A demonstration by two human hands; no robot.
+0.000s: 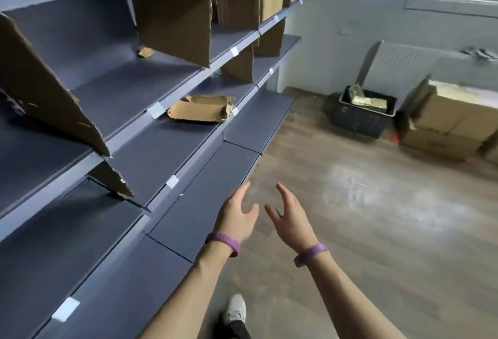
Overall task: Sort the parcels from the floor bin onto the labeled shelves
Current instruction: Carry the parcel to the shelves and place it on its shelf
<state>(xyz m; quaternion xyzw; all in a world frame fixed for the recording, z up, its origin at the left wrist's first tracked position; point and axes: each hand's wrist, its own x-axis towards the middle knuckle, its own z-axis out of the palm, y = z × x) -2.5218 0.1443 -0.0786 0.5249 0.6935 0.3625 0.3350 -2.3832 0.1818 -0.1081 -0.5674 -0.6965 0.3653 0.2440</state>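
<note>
Dark grey shelves point(151, 155) run along the left, split by cardboard dividers point(172, 15) and marked with white labels point(156, 110). A flat, torn cardboard parcel point(200, 109) lies on the middle shelf. A small box point(270, 3) stands on an upper shelf further back. The black floor bin point(361, 117) sits far off by the radiator, holding several yellowish and brown parcels point(359, 97). My left hand point(238, 216) and my right hand point(289, 217) hover empty, fingers apart, at the front edge of the lowest shelf. Each wrist wears a purple band.
Large cardboard boxes point(452, 120) are stacked right of the bin under a window. A white radiator point(398, 66) hangs on the far wall. Wooden floor point(363, 217) stretches between me and the bin. My shoe point(235, 309) shows below.
</note>
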